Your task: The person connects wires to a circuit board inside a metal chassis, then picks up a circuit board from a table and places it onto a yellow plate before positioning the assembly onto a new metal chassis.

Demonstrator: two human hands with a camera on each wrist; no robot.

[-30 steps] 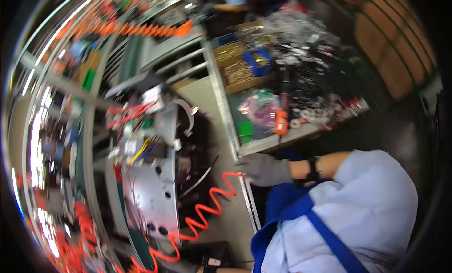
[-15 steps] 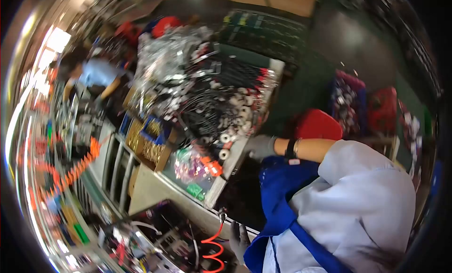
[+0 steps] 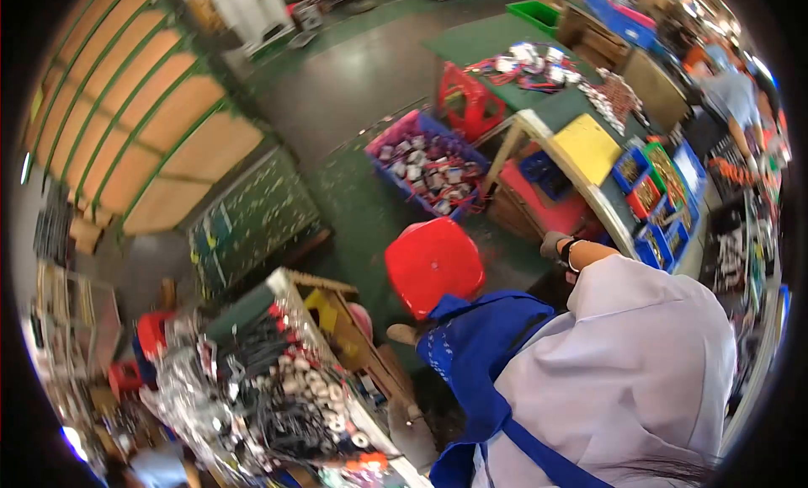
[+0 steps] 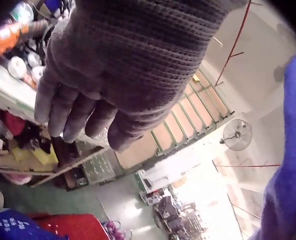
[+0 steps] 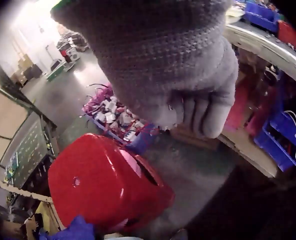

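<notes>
Grey-gloved, fingers loosely bent and empty, the left hand (image 4: 123, 75) hangs beside the cluttered bench's edge (image 3: 383, 442), the right hand (image 5: 168, 70) near the opposite bench's edge (image 5: 268, 49); a red stool (image 5: 98, 175) stands between.

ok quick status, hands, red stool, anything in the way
Left hand, right hand: gloved, nothing visibly held. Red stool upright, neither hand touching it. Blue crate of parts beyond, possibly obstructing.

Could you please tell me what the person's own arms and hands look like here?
The left hand and right hand wear grey knitted gloves with a ribbed texture over the wrist. The right arm shows a loose, pale short sleeve and a dark band at the wrist.
</notes>
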